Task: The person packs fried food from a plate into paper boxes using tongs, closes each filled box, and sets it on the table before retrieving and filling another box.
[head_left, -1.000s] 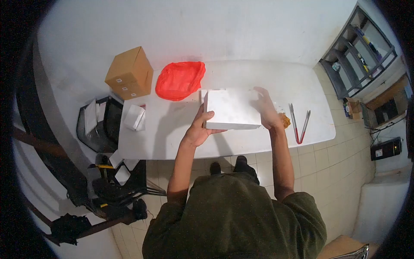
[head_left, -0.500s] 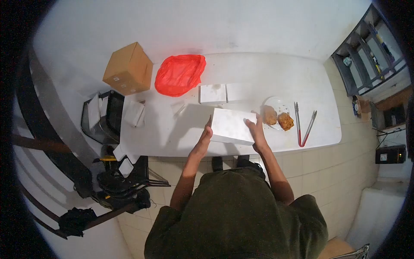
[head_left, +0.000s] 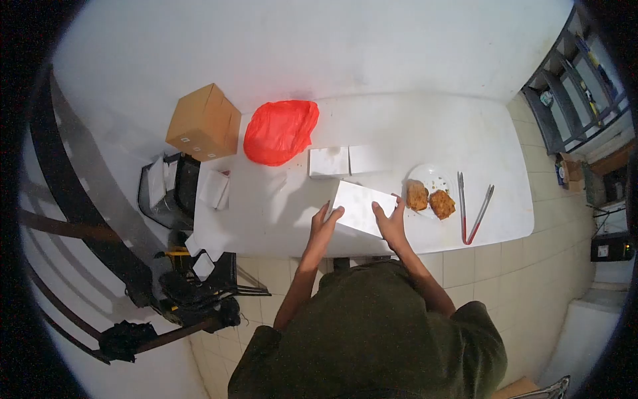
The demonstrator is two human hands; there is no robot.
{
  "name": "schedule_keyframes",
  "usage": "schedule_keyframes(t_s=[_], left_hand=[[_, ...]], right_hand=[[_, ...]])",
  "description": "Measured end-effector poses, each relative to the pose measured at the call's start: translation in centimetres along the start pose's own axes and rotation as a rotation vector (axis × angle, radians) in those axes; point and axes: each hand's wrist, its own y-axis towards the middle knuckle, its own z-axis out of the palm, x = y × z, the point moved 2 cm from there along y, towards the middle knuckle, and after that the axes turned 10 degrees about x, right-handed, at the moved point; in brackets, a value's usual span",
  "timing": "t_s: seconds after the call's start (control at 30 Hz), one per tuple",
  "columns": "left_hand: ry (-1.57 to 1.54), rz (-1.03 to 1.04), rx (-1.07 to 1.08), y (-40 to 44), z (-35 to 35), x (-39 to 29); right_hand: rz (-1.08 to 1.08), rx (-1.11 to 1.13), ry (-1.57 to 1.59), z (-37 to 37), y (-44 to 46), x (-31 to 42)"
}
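Note:
A closed white box [head_left: 360,207] is held between my two hands over the front part of the white table [head_left: 279,233]. My left hand [head_left: 323,225] grips its left side, thumb on top. On the right side, my right hand [head_left: 392,222] holds it with the thumb on the lid. Just behind it lie two smaller white boxes or box halves [head_left: 328,161]. To the right, a clear plate [head_left: 435,174] carries two browned pieces of food [head_left: 442,204]. Red-handled metal tongs [head_left: 470,229] lie beside the plate.
A red plastic bag [head_left: 280,132] and a cardboard box [head_left: 205,124] stand at the back left. White folded packets [head_left: 214,189] lie at the left edge. A black bin [head_left: 164,205] is beside the table. Grey shelves [head_left: 555,110] are at the far right.
My right hand has come back onto the white box, which is now lower and turned slightly. The plate with food and the white pieces behind have come into view.

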Motion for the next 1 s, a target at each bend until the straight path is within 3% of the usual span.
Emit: schedule_keyframes(t_s=[0.13, 0.27, 0.3, 0.43, 0.53, 0.7, 0.73, 0.8, 0.87, 0.97, 1.0], left_hand=[[-0.142, -0.168, 0.035, 0.7, 0.2, 0.7], [-0.308, -0.104, 0.111, 1.9, 1.1, 3.0], [-0.317, -0.107, 0.127, 2.0, 1.3, 3.3], [-0.421, -0.134, 0.111, 1.7, 2.5, 4.7], [-0.542, -0.053, 0.081, 2.0, 4.7, 3.5], [-0.460, -0.052, 0.229, 2.2, 4.6, 6.6], [-0.462, -0.019, 0.248, 1.7, 5.5, 7.0], [-0.532, 0.000, 0.223, 1.6, 7.7, 8.4], [-0.672, -0.033, 0.137, 1.7, 10.6, 10.6], [-0.546, -0.164, 0.151, 0.9, 12.8, 10.8], [-0.448, -0.143, 0.302, 0.6, 12.3, 11.5]], right_hand=[[-0.046, -0.035, 0.030, -1.6, 0.6, -1.5], [0.105, -0.006, 0.144, -3.2, 0.5, -0.3], [0.049, -0.014, 0.122, -3.9, 0.8, -0.5], [0.024, 0.136, 0.109, -6.4, 2.3, -0.8], [0.296, 0.418, 0.159, -6.6, 0.7, 4.6], [0.249, 0.619, -0.005, -9.1, 1.8, 4.8], [0.237, 0.552, -0.059, -9.9, 2.9, 4.1], [0.385, 0.318, 0.194, -10.3, 5.1, 2.4], [0.277, 0.187, 0.075, -8.6, 5.2, 0.8], [0.000, 0.129, -0.023, -5.6, 2.8, 2.6], [0.040, 0.164, 0.053, -5.5, 2.9, 2.8]])
